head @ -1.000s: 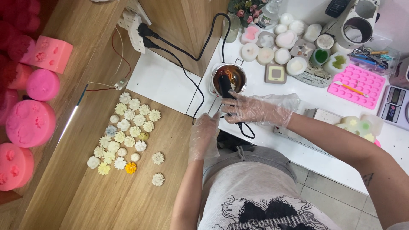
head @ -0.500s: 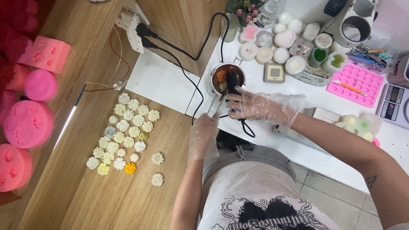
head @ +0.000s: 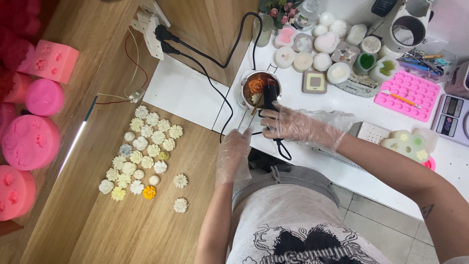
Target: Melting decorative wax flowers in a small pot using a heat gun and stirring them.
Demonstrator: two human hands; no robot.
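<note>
On the white table point(head: 342, 105) a small metal pot point(head: 259, 88), likely hot, light and best steadied by its handle, sits under the rigid black heat tool point(head: 270, 100) gripped in the right hand's point(head: 298, 126) fingers, while the left hand's point(head: 233, 154) fingers rest loosely open, empty, at the table edge.

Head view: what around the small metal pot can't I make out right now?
- Small metal pot: its right inside is hidden by the black tool.
- Black tool: its grip is covered by the gloved right hand; its tip inside the pot is too dark to tell.
- Left hand: whether it grips the table edge is unclear.
- Pink moulds: cut off by the left edge.
</note>
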